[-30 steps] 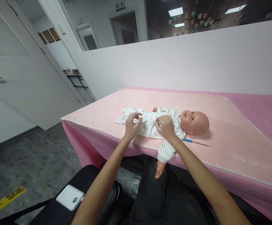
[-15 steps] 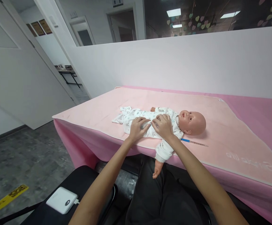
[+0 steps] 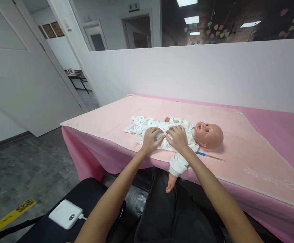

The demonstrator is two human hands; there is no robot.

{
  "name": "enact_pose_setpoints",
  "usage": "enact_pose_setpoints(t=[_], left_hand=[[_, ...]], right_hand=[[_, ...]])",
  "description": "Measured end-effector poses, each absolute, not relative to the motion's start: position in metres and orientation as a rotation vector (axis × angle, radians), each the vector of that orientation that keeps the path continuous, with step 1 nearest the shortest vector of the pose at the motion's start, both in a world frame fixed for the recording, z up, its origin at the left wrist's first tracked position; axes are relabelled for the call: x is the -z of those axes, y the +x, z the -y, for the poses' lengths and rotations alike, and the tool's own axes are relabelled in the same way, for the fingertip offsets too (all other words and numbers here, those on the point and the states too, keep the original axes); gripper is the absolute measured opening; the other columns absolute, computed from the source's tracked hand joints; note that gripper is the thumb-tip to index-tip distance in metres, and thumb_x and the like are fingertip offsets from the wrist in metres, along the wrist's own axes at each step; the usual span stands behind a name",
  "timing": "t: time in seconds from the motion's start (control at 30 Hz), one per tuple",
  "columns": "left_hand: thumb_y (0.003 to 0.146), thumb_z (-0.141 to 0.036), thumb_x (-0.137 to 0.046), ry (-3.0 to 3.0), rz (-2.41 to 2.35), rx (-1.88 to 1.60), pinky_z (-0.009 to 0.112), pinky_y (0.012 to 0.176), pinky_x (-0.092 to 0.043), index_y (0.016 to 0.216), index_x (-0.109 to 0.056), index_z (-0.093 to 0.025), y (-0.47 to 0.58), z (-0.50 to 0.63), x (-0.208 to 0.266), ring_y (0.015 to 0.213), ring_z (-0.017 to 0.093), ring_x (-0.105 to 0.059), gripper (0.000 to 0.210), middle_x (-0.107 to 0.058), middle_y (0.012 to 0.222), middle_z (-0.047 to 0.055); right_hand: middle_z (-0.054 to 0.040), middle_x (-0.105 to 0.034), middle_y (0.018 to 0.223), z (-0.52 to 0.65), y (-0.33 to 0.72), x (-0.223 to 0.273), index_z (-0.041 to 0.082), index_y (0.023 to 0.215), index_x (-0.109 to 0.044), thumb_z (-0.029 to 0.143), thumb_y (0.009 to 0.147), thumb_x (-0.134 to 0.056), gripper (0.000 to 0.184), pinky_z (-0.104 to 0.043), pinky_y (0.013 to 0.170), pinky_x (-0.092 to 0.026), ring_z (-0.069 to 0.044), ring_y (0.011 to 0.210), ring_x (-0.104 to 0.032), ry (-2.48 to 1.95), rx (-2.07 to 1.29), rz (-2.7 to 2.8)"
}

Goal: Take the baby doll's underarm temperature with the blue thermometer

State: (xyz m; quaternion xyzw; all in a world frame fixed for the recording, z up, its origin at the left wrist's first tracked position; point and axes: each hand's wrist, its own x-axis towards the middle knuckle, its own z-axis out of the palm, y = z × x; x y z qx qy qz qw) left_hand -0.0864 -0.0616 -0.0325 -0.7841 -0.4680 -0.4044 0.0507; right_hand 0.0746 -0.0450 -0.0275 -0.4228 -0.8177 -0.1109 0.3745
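Note:
A baby doll (image 3: 209,135) lies on its back, its head to the right, dressed in a white patterned romper (image 3: 147,128). My left hand (image 3: 152,139) is on the front of the romper near the waist, thumb and fingers curled onto the cloth. Close beside it, my right hand (image 3: 177,136) works at the chest and belly part, its fingertips bent on the fabric and nearly meeting the left thumb. What lies under the fingertips is too small to make out. One doll arm (image 3: 171,180) hangs over the table's front edge.
A thin thermometer-like stick with a blue end (image 3: 201,154) lies beside the doll's shoulder. Under the doll, a pink mat (image 3: 238,135) covers the table. On a black chair (image 3: 91,189) at lower left sits a white power bank (image 3: 66,214) with a cable. A white wall (image 3: 200,74) stands behind.
The camera view has shifted slightly, so the scene sits a little further right and lower. Both hands stay at the romper's front, with small finger movements; the doll keeps its place.

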Motion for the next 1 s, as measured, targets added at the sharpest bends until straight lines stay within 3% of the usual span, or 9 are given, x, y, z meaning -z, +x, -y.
enact_pose_setpoints(t=[0.1, 0.17, 0.33, 0.53, 0.7, 0.8, 1.0], left_hand=[[0.082, -0.031, -0.052, -2.341, 1.484, 1.308, 0.034, 0.086, -0.036, 0.088, -0.061, -0.022, -0.089, 0.061, 0.034, 0.095, 0.019, -0.051, 0.014, -0.060, 0.096, 0.003], [0.083, -0.030, -0.050, -2.283, 1.547, 1.400, 0.035, 0.086, -0.036, 0.084, -0.062, -0.023, -0.091, 0.060, 0.035, 0.094, 0.019, -0.052, 0.014, -0.061, 0.094, 0.002], [0.081, -0.027, -0.051, -2.196, 1.652, 1.586, 0.034, 0.084, -0.037, 0.074, -0.061, -0.022, -0.094, 0.052, 0.038, 0.089, 0.018, -0.053, 0.013, -0.063, 0.089, 0.001], [0.079, -0.026, -0.050, -2.174, 1.696, 1.579, 0.035, 0.084, -0.036, 0.071, -0.060, -0.023, -0.091, 0.050, 0.037, 0.088, 0.019, -0.054, 0.013, -0.064, 0.086, 0.000], [0.078, -0.028, -0.050, -2.182, 1.638, 1.576, 0.034, 0.080, -0.037, 0.071, -0.059, -0.022, -0.095, 0.046, 0.038, 0.084, 0.019, -0.055, 0.013, -0.064, 0.082, 0.001], [0.078, -0.029, -0.049, -2.190, 1.653, 1.543, 0.035, 0.080, -0.036, 0.072, -0.059, -0.022, -0.096, 0.044, 0.038, 0.085, 0.020, -0.054, 0.013, -0.064, 0.083, 0.002], [0.079, -0.028, -0.049, -2.180, 1.704, 1.539, 0.035, 0.082, -0.036, 0.071, -0.059, -0.022, -0.093, 0.048, 0.034, 0.086, 0.020, -0.054, 0.013, -0.064, 0.083, 0.001]], right_hand=[[-0.0080, -0.061, 0.107, 0.068, 0.088, 0.025, 0.018, 0.122, -0.050, 0.037, 0.081, -0.051, 0.045, -0.043, 0.101, -0.027, -0.023, 0.103, -0.051, -1.088, 0.252, 2.021], [-0.0076, -0.062, 0.108, 0.096, 0.111, 0.032, 0.018, 0.127, -0.042, 0.038, 0.082, -0.050, 0.050, -0.041, 0.100, -0.031, -0.022, 0.104, -0.052, -1.107, 0.235, 1.899], [-0.0095, -0.067, 0.091, 0.159, 0.203, 0.068, 0.015, 0.102, -0.060, 0.032, 0.084, -0.046, 0.029, -0.039, 0.083, -0.042, -0.025, 0.087, -0.058, -1.543, 0.442, 1.688], [-0.0112, -0.067, 0.095, 0.161, 0.243, 0.077, 0.012, 0.096, -0.064, 0.022, 0.084, -0.039, 0.030, -0.037, 0.073, -0.043, -0.026, 0.083, -0.059, -1.953, 0.395, 1.837], [-0.0096, -0.066, 0.087, 0.159, 0.237, 0.062, 0.015, 0.090, -0.067, 0.021, 0.083, -0.041, 0.028, -0.033, 0.075, -0.045, -0.023, 0.085, -0.060, -1.892, 0.135, 1.815], [-0.0067, -0.067, 0.085, 0.165, 0.236, 0.036, 0.018, 0.084, -0.068, 0.028, 0.081, -0.045, 0.026, -0.030, 0.069, -0.046, -0.018, 0.076, -0.061, -1.761, -0.109, 1.721], [-0.0049, -0.068, 0.085, 0.157, 0.218, -0.010, 0.019, 0.088, -0.067, 0.037, 0.076, -0.054, 0.026, -0.028, 0.065, -0.045, -0.016, 0.069, -0.059, -1.541, -0.176, 1.576]])
